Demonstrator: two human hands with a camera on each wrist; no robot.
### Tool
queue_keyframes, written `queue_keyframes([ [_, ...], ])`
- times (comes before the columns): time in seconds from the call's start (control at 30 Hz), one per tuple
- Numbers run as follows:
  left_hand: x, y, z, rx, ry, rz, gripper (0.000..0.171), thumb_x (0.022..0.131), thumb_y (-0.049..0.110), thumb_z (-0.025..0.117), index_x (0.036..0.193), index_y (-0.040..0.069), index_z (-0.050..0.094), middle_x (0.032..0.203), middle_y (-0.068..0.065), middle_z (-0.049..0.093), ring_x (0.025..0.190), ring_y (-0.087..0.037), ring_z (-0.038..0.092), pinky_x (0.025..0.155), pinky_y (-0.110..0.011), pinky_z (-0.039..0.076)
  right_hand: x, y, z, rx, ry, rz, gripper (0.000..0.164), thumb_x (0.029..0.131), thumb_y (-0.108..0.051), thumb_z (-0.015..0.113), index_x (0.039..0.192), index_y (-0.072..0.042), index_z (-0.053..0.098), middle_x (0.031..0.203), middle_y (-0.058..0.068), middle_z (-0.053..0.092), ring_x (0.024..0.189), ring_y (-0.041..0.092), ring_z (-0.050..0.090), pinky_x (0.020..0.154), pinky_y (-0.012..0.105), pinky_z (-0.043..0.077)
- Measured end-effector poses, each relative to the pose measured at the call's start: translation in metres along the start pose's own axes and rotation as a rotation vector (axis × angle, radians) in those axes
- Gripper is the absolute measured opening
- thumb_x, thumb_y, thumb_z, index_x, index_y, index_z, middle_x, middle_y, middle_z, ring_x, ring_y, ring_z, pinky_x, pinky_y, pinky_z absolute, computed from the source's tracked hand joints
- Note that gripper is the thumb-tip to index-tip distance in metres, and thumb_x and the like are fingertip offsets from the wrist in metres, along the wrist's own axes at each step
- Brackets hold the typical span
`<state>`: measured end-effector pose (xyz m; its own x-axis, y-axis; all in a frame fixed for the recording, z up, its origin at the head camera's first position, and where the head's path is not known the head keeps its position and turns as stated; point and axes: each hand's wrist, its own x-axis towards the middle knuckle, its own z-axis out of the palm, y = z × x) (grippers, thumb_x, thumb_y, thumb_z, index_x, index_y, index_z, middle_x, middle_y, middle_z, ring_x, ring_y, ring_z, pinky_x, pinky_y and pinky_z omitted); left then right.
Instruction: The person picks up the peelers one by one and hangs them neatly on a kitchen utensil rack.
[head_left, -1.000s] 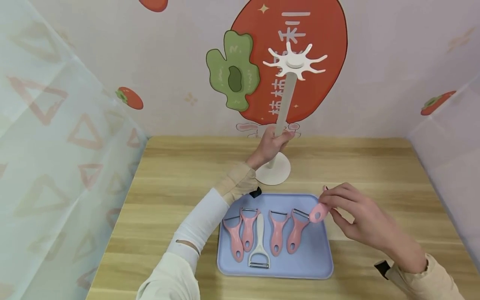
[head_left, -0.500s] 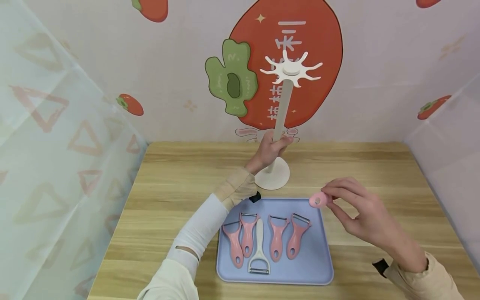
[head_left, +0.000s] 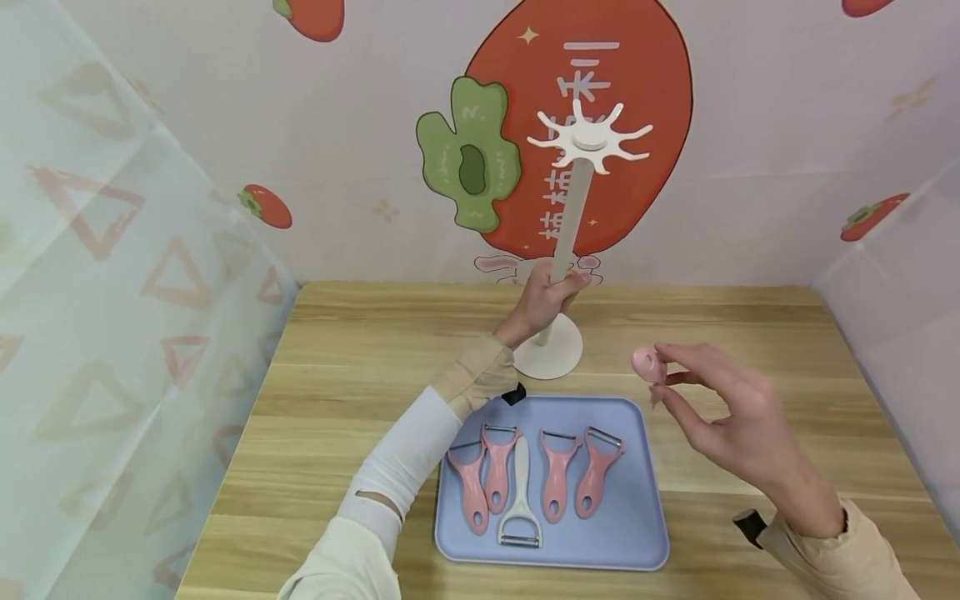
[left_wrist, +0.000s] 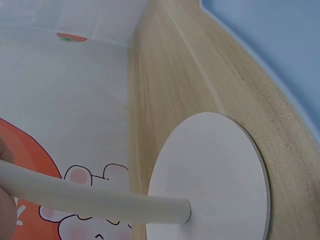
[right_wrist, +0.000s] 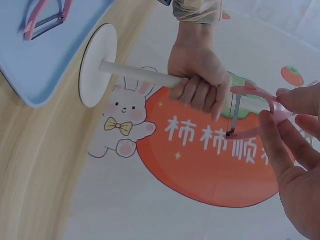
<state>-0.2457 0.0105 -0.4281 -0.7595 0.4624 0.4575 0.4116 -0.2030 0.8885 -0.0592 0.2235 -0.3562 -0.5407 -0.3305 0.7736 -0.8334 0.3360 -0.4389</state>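
Note:
My left hand (head_left: 540, 302) grips the pole of a white stand (head_left: 572, 208), whose round base (head_left: 558, 350) rests on the table behind the tray. Several prongs (head_left: 588, 137) spread out at its top. In my right hand (head_left: 738, 417) a pink peeler (head_left: 647, 365) is pinched between thumb and fingers, raised near the tray's back right corner. The right wrist view shows this peeler's forked head and blade (right_wrist: 235, 114) pointing toward the left hand. Several pink peelers (head_left: 556, 479) and one white peeler (head_left: 521, 492), turned the other way round, lie on the blue tray (head_left: 630, 533).
The wooden table (head_left: 360, 333) meets a wall with a large red persimmon print (head_left: 645, 67) at the back. Pale panels (head_left: 97, 333) stand at both sides. The left forearm (head_left: 405, 450) reaches across the tray's back left corner.
My right hand has lifted the pink peeler up and away from the tray's right edge, turning it on the way. My left hand keeps its hold on the pole; the camera view has shifted slightly.

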Motion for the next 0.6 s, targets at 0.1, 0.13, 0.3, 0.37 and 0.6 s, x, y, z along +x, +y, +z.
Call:
queue_keyframes([
  [0.1, -0.001, 0.001, 0.0, -0.003, 0.001, -0.004, 0.049, 0.101, 0.003, 0.055, 0.056, 0.003, 0.037, 0.047, 0.0, 0.03, 0.04, -0.019, 0.03, 0.045, -0.029, 0.023, 0.005, -0.002, -0.001, -0.012, 0.019, 0.005, 0.044, 0.09, -0.015, 0.074, 0.12, 0.017, 0.067, 0.102, 0.022, 0.073, 0.098, 0.008, 0.071, 0.083, 0.017, 0.057],
  [0.13, -0.001, 0.001, 0.0, -0.003, 0.0, -0.006, 0.049, 0.102, 0.003, 0.055, 0.056, 0.003, 0.037, 0.047, 0.0, 0.03, 0.04, -0.019, 0.03, 0.045, -0.029, 0.023, 0.006, -0.002, -0.001, -0.017, 0.025, 0.01, 0.044, 0.09, -0.014, 0.075, 0.121, 0.017, 0.068, 0.103, 0.022, 0.073, 0.098, 0.008, 0.071, 0.083, 0.017, 0.057],
  [0.3, -0.001, 0.002, 0.001, -0.005, -0.005, -0.006, 0.046, 0.102, 0.004, 0.055, 0.059, 0.002, 0.039, 0.047, 0.0, 0.031, 0.041, -0.019, 0.03, 0.045, -0.029, 0.023, 0.019, -0.01, 0.0, 0.009, 0.122, 0.014, 0.039, 0.083, -0.002, 0.079, 0.115, 0.018, 0.07, 0.103, 0.025, 0.075, 0.091, 0.009, 0.074, 0.083, 0.018, 0.057],
  [0.37, -0.001, 0.003, 0.001, -0.007, -0.008, -0.002, 0.044, 0.102, 0.004, 0.055, 0.062, 0.001, 0.04, 0.048, 0.0, 0.031, 0.041, -0.019, 0.03, 0.045, -0.029, 0.023, 0.025, -0.012, 0.001, 0.049, 0.174, 0.012, 0.04, 0.08, 0.003, 0.081, 0.114, 0.02, 0.069, 0.102, 0.027, 0.075, 0.09, 0.012, 0.075, 0.083, 0.019, 0.058],
  [0.6, -0.001, 0.004, 0.001, -0.015, -0.013, -0.002, 0.042, 0.102, 0.002, 0.054, 0.063, 0.003, 0.039, 0.048, 0.001, 0.031, 0.041, -0.018, 0.03, 0.044, -0.029, 0.022, 0.042, -0.015, 0.001, 0.056, 0.267, 0.041, 0.043, 0.074, 0.01, 0.082, 0.114, 0.02, 0.069, 0.099, 0.028, 0.075, 0.094, 0.012, 0.075, 0.081, 0.018, 0.058],
])
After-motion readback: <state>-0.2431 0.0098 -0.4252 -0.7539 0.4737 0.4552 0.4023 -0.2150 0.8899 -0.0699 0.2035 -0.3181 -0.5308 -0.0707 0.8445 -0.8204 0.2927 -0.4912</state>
